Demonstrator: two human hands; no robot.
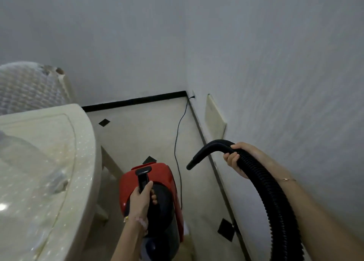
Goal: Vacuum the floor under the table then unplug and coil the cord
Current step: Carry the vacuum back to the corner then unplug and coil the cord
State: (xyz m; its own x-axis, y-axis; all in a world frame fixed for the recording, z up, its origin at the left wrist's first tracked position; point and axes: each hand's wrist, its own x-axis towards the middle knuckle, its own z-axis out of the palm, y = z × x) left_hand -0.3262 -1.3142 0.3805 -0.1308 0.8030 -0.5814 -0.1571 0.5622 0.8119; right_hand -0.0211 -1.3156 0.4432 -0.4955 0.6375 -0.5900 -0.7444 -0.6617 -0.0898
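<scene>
A red and black vacuum cleaner (163,178) hangs above the floor, carried by its black top handle, which my left hand (140,199) grips. My right hand (239,158) grips the black ribbed hose (275,201) near its curved nozzle end (199,158), which points down and left. The thin black cord (178,138) runs from the vacuum across the floor to a plug in the wall socket (193,96) in the far corner. The cream plastic table (59,162) stands at the left, one leg (110,162) beside the vacuum.
A white woven chair back (29,85) rises behind the table. The wall runs close along my right side, with a cream panel (214,118) on it. Pale floor tiles with black diamond insets (104,122) stretch to a black skirting.
</scene>
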